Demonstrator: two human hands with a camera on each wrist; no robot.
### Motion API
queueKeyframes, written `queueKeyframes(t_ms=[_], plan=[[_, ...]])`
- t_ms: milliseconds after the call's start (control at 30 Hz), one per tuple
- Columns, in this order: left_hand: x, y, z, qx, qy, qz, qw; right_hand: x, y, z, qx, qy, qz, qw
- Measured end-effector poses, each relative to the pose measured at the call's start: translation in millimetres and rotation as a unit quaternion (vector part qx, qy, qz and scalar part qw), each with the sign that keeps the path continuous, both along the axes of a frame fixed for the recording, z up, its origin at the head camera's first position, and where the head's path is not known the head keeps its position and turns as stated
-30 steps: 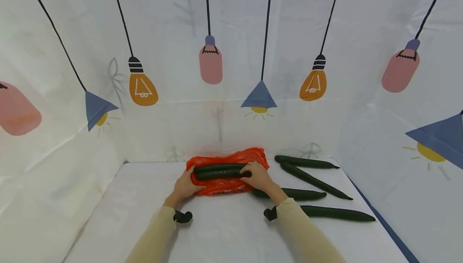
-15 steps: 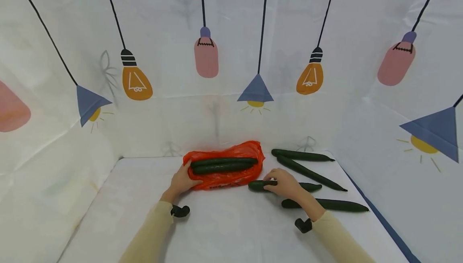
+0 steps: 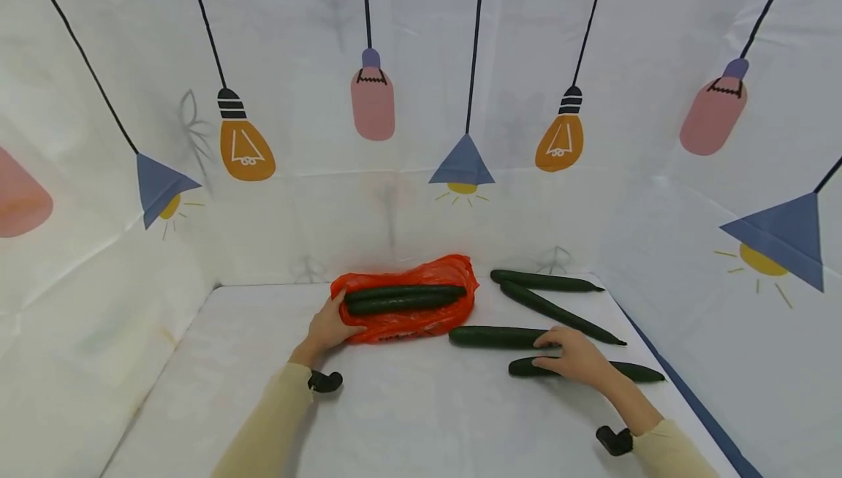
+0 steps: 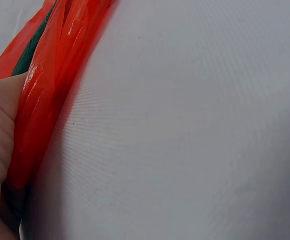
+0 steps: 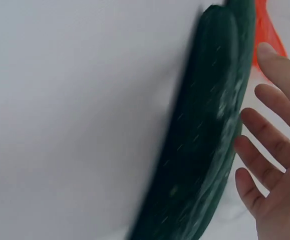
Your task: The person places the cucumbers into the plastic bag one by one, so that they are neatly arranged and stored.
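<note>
Two dark green cucumbers (image 3: 404, 304) lie side by side on a crumpled red plastic bag (image 3: 395, 330) near the table's back edge. My left hand (image 3: 327, 326) holds the bag's left end, and the left wrist view shows the hand against the folded red plastic (image 4: 39, 115). Over the two front cucumbers on the right is my right hand (image 3: 582, 359), its fingers spread and holding nothing. It partly covers the front cucumber (image 3: 522, 368) and the right end of the one behind it (image 3: 493, 337). In the right wrist view the fingertips are beside a cucumber (image 5: 195, 135).
Farther back on the right lie two more cucumbers (image 3: 546, 281), their left ends close together. A white table (image 3: 408, 412) runs up to white sheet walls (image 3: 296, 229) printed with lamps, behind and at both sides.
My right hand has left the cucumbers on the bag and moved right and toward me, over the front two cucumbers. My left hand stays at the bag's left end. The head view has shifted slightly.
</note>
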State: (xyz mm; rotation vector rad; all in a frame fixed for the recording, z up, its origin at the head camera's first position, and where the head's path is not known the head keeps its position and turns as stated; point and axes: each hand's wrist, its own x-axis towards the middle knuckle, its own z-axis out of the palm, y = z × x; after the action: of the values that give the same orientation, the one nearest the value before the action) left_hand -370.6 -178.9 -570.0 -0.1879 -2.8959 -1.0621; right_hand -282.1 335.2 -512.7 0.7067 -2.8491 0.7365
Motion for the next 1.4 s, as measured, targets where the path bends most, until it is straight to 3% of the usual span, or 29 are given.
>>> queueKeyframes(t_ms=[200, 333, 600, 733, 1400], plan=[[0.3, -0.1, 2.9, 0.003, -0.002, -0.002, 1.0, 8.3, 26, -6.7, 0.013, -0.01, -0.022, 0.9996], [-1.2, -1.2, 3.3, 0.002, 0.004, -0.002, 1.0, 12.2, 38, -12.3, 0.009, 0.009, -0.032, 0.9994], [-3.6, -1.9, 3.0, 0.001, 0.003, -0.004, 1.0, 19.9, 51, -16.6, 0.0, 0.017, -0.077, 0.9969], [-4.7, -1.1, 2.7, 0.004, 0.003, -0.007, 1.0, 22.0, 56, -16.9, 0.004, 0.026, -0.081, 0.9964], [-0.2, 0.3, 1.0, 0.006, -0.001, -0.002, 1.0, 17.6, 68, -37.0, -0.044, 0.02, -0.105, 0.9933]])
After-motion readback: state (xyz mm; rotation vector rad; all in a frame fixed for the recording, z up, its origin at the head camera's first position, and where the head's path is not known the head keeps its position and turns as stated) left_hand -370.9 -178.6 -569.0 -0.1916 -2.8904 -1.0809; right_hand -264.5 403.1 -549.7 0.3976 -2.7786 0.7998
